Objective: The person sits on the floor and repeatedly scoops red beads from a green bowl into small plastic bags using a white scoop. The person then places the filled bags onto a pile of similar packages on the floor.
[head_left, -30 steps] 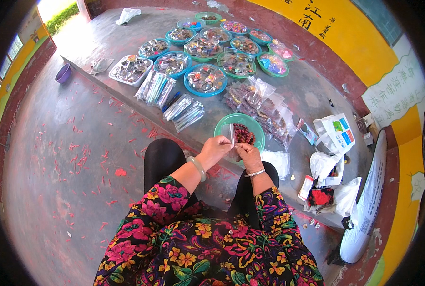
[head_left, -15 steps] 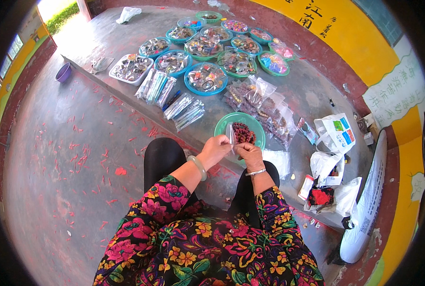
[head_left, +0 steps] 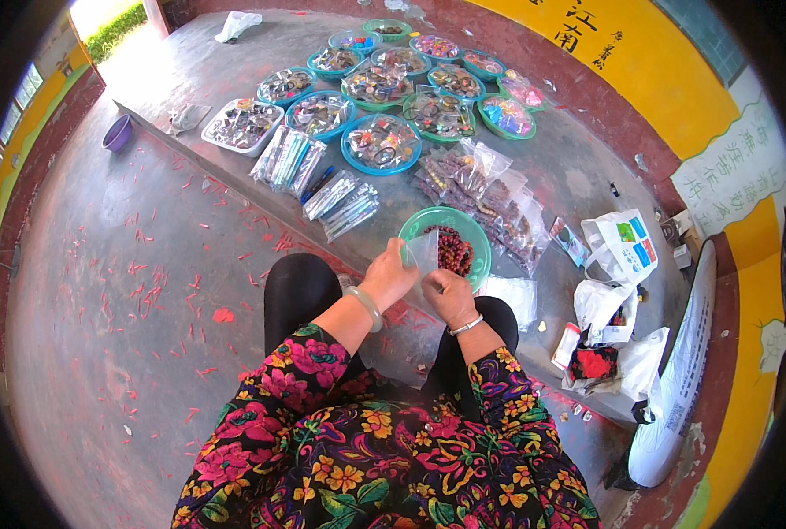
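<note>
A small clear plastic bag (head_left: pixel 424 250) is stretched between my two hands, just in front of a green plastic basin (head_left: pixel 415 226). My left hand (head_left: pixel 388 275) grips one side of the bag, its fingers closed. With fingers pinched, my right hand (head_left: pixel 450 294) holds the bag's lower right part. Dark red beaded strands (head_left: pixel 454 251) lie heaped in the basin, right behind the bag. Beside the basin, to the right of my right hand, rests a stack of flat clear bags (head_left: pixel 513 300).
Bagged bead strings (head_left: pixel 490 198) lie beyond the basin. Bundles of wrapped pens (head_left: pixel 344 207) are left of them. Several basins of small packets, such as a blue basin (head_left: pixel 381 169), stand farther back. White shopping bags (head_left: pixel 618 251) sit right. A step edge (head_left: pixel 234 181) runs diagonally.
The bag has come up and opened out into fuller view between my hands. My left hand has shifted slightly left, and my right hand has lowered a little.
</note>
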Demonstrator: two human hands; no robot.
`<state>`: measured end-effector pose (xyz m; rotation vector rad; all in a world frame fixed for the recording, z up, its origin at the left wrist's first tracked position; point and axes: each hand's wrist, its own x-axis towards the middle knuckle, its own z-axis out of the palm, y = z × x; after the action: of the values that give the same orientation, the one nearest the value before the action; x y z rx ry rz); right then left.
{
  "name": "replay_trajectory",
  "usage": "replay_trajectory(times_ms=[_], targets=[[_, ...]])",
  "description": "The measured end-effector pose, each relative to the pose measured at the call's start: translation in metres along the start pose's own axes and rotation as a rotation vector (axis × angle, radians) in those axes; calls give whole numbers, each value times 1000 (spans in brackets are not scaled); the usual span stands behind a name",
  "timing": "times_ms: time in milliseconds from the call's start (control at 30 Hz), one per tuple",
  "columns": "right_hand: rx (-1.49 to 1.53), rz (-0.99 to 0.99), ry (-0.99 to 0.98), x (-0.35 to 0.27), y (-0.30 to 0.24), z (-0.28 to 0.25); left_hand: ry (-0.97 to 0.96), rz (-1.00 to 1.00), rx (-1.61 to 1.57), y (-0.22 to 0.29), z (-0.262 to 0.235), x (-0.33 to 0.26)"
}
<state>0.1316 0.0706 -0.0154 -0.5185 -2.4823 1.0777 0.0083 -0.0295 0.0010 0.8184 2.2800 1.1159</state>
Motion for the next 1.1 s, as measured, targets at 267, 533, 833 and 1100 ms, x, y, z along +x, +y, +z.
replay_trajectory(times_ms=[267,533,833,1100], targets=[[-23,-110,-7,-1,-4,-5,66,561,361,-14,-19,-4],[-22,-129,82,20,2,-17,-60,363,346,-7,-26,-4],[-203,398,-31,92,125,-22,231,201,265,-11,-41,8],[-493,568,-377,110,195,1,137,244,258,-9,-39,3]])
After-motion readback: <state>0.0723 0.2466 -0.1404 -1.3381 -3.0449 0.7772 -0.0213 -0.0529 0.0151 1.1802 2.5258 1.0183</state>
